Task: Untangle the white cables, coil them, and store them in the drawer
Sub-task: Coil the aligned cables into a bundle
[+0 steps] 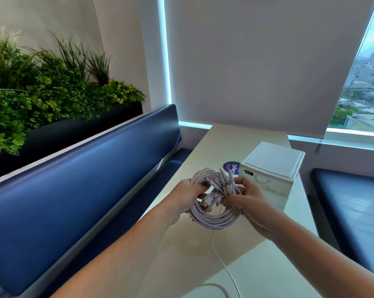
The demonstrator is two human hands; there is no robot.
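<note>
- Running up the centre of the frame, a pale table (214, 143) is carrying a white drawer unit (270, 175) at centre right.
- Left hand (185, 201) and right hand (246, 198) are both gripping the white cables (214, 218), coiled, held above the table.
- Light, limp bundle; grasping opposite sides is advisable.
- One loose strand (222, 263) is trailing toward the bottom edge; snag risk.

One cable bundle (214, 214) (coiled), one drawer unit (272, 175), two hands.
</note>
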